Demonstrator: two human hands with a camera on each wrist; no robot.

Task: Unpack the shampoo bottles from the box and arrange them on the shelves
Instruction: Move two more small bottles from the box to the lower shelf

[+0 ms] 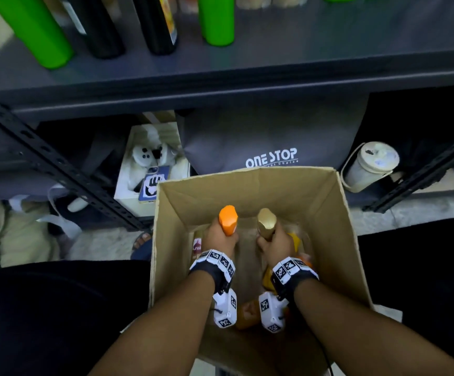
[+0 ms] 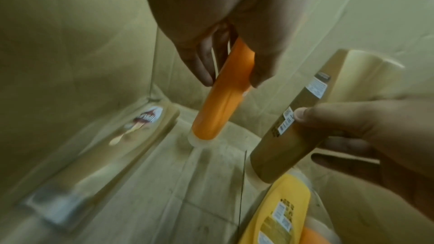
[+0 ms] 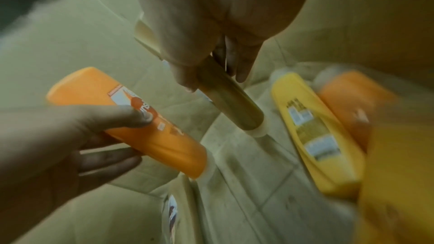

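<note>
Risk entry: left hand (image 1: 218, 234) wrapped round orange shampoo bottle (image 1: 228, 220), right hand (image 1: 274, 242) round gold shampoo bottle (image 1: 266, 222), cap-down inside cardboard box (image 1: 340, 229); hasty lifting may snag the far wall or loosen either one-handed grip.

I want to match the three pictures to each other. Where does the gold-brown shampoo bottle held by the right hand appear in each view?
Head: the gold-brown shampoo bottle is at centre, inside the cardboard box, in the right hand.
Left wrist: right of centre, tilted, white cap down.
Right wrist: centre, under the hand.
Shared landmark: the orange shampoo bottle in the left hand.
</note>
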